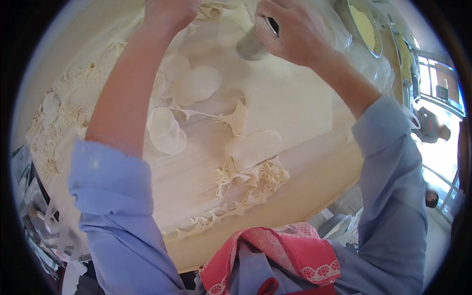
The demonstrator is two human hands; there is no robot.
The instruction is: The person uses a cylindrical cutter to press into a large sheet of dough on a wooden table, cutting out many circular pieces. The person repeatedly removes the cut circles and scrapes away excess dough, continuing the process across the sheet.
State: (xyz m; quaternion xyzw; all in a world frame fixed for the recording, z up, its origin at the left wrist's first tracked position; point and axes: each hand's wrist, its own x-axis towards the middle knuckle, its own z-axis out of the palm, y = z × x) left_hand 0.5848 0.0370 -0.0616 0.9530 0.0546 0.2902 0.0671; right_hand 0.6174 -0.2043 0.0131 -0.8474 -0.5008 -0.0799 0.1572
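Observation:
My right hand [295,33] grips a metal cylinder [251,46], perhaps a cup or round cutter, tilted over the thin dough sheet [295,96]. At the top edge of the view is my left hand [173,13], partly cut off beside stretched dough [228,14]; whether it holds anything cannot be told. Several flat dough rounds [201,83] lie between my forearms, and overlapping ones [166,129] sit closer to me. A narrow strip of dough [236,114] curls at the sheet's left edge. Torn dough scraps [273,173] are bunched up in front of me.
More scraps [55,129] cover the wooden table [313,169] on the left. At the upper right stand a bowl of pale yellow filling or flour [363,27] and transparent plastic [376,70]. Two people are by the windows, one in grey [431,125]. Containers [335,225] sit below the table edge.

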